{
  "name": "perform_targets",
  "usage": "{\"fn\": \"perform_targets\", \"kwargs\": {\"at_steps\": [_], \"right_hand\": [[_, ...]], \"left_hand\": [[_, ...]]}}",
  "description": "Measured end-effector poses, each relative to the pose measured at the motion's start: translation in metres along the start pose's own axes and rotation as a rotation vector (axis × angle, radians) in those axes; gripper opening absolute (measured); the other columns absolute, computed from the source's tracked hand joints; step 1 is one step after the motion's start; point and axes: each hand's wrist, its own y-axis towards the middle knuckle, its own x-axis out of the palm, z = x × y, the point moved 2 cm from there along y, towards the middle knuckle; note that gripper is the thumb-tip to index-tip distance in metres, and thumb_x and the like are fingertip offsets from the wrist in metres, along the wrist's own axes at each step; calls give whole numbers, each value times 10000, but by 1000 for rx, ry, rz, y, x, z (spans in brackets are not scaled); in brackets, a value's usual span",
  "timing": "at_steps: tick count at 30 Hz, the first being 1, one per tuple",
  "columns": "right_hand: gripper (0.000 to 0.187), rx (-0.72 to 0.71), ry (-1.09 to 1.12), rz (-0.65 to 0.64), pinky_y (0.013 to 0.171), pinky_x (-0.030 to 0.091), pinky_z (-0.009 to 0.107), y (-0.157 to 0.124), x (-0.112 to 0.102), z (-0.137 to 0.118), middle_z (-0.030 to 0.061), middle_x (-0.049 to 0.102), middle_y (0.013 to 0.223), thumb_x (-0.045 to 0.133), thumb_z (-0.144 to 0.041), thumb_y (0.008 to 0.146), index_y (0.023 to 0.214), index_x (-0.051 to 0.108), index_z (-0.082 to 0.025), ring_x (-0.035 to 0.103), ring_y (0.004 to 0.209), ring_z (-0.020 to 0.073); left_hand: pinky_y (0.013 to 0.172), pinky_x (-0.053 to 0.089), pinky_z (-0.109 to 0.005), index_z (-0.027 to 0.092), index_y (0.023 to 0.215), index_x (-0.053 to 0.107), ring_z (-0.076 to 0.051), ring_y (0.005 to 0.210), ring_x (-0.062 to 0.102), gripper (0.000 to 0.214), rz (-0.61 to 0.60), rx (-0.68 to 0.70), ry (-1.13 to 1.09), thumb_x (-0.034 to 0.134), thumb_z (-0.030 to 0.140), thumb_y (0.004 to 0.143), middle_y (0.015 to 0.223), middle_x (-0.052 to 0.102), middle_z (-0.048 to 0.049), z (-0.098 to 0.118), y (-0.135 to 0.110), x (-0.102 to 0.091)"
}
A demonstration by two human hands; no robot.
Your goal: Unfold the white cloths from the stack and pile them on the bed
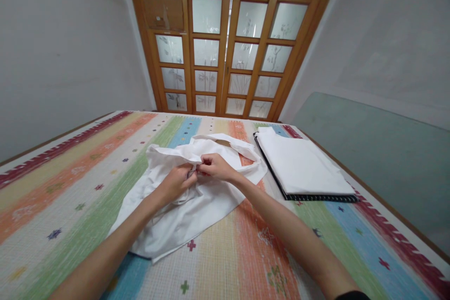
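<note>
A crumpled white garment (183, 206) lies on the striped, many-coloured mat (70, 183) in front of me. My left hand (177, 180) and my right hand (216, 166) meet over its middle, both with fingers pinched on a fold of the white cloth. The two hands touch each other at the fingertips. The garment's neck opening shows just beyond the hands.
A folded white cloth (298, 164) rests on a black-edged flat board (309, 196) to the right. Beyond the mat stands a wooden door with frosted glass panes (225, 51). A pale green surface (379, 150) runs along the right wall.
</note>
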Motion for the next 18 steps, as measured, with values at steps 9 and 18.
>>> {"fn": "perform_targets", "kwargs": {"at_steps": [9,18], "right_hand": [[242,-76,-124,99,553,349,210,-1,1,-6,-51,517,623,666,-367,723,684,515,-181,454,588,96],[201,-90,-234,146,581,329,221,0,0,-8,-52,484,597,557,-306,799,650,488,-190,432,600,106]], "left_hand": [[776,499,-345,178,803,612,-219,774,638,215,-10,2,-32,417,259,841,836,702,-85,-1,-1,2],[797,517,-325,178,892,727,-231,833,664,295,10,-80,-247,490,350,863,846,749,-62,1,-3,-5]]}}
